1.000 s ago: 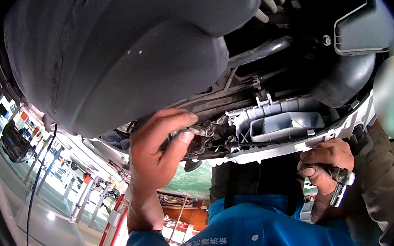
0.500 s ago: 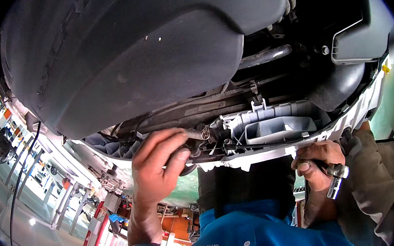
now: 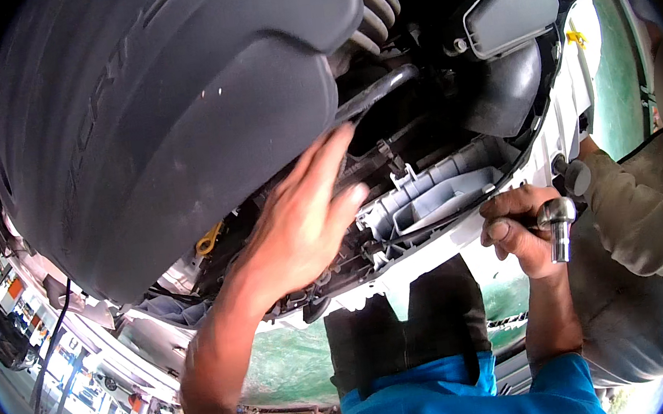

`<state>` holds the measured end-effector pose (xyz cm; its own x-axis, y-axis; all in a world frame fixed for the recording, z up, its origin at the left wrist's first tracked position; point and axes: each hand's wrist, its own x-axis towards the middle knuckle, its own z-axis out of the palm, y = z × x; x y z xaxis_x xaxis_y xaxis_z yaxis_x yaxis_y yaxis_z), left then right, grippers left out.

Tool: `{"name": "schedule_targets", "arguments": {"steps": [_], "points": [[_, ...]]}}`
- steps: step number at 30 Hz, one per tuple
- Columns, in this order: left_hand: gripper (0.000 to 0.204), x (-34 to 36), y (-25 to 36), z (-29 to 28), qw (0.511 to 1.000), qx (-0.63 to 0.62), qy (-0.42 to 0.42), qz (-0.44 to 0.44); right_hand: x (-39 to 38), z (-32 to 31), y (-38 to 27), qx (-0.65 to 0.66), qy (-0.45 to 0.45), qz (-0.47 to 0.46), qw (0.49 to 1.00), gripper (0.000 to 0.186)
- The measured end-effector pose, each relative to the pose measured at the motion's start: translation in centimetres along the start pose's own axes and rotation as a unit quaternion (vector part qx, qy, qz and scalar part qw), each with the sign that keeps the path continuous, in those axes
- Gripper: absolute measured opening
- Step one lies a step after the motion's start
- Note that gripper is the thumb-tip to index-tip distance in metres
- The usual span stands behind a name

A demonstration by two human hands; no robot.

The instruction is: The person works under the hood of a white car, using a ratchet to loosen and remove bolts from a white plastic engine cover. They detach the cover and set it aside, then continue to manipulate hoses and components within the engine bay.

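My left hand (image 3: 297,223) reaches over the front of a car's engine bay, its fingers stretched out and slightly blurred. The fingertips lie by the edge of the large dark grey engine cover (image 3: 203,140); whether they touch it I cannot tell. Nothing shows in that hand. Part of the latch area below the wrist is covered by it. My right hand (image 3: 519,228) is closed round a socket wrench (image 3: 557,225) at the white front frame (image 3: 441,248). The chrome head and socket stick out to the right of the fist; the handle is mostly hidden.
A grey plastic duct (image 3: 451,194) sits behind the front frame. At the right are a black air hose (image 3: 505,92) and a grey box (image 3: 528,4). A yellow dipstick ring (image 3: 208,240) shows below the cover. Another person's beige sleeve (image 3: 643,210) is close at the right.
My left hand has left the coil spring at the latch and moved up and right, its fingers straightening. The right hand keeps the socket wrench, now turned slightly. The whole view has shifted.
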<state>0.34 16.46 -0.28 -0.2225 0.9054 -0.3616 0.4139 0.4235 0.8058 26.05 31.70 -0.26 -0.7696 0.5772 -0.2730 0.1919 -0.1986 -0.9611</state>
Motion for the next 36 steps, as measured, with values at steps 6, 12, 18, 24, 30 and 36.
{"name": "schedule_targets", "arguments": {"steps": [6, 12, 18, 24, 30, 36], "points": [[0.065, 3.0, -1.3, 1.9, 0.998, 0.019, -0.063, 0.001, -0.3, 1.0, -0.3, -0.007, 0.033, 0.000, 0.999, 0.023], [0.061, -1.7, -2.8, -0.8, 0.999, 0.012, -0.029, -0.010, -0.8, 1.6, 0.7, -0.038, 0.036, -0.043, 0.998, 0.022], [0.041, -14.8, -3.0, -4.9, 0.989, 0.011, 0.071, -0.130, -1.6, 0.8, 1.4, -0.085, 0.039, -0.052, 0.994, 0.029], [0.034, -19.8, -6.6, -0.8, 0.965, 0.079, 0.221, -0.116, -2.6, 1.3, 1.8, -0.182, 0.130, -0.079, 0.971, 0.040], [0.029, -18.9, -6.8, 0.2, 0.955, 0.075, 0.264, -0.111, -2.4, 0.5, 1.9, -0.176, 0.099, -0.099, 0.974, 0.025], [0.025, -19.2, -7.5, 0.4, 0.953, 0.084, 0.278, -0.081, -2.5, -0.2, 2.6, -0.196, 0.119, -0.135, 0.964, 0.030]]}}
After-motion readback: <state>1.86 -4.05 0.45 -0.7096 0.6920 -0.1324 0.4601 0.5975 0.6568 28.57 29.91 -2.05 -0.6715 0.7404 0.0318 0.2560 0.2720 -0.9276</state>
